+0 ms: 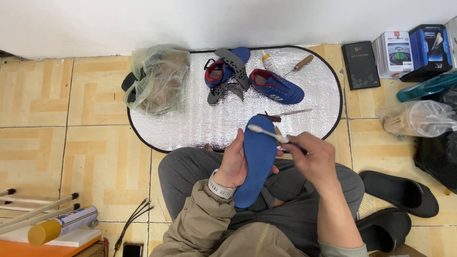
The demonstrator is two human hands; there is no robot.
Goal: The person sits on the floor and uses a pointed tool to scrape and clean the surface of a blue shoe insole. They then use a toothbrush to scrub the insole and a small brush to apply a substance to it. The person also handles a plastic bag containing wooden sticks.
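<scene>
1. Blue foam insole (257, 162): one, over lap, left hand (234, 164) fingers wrapped around its edge.
2. Right hand (312, 157) pinches one white toothbrush (267, 133), bristles touching insole.
3. Two blue football boots (276, 86) on silver mat (190, 123).

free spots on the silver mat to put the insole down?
Bare foil lies between the plastic bag and the blue shoes, running down to the mat's near edge. The far-centre is crowded: shoes, loose soles, glue bottle, wooden-handled tool. The left hand holds the insole; the right hand brushes it.
</scene>
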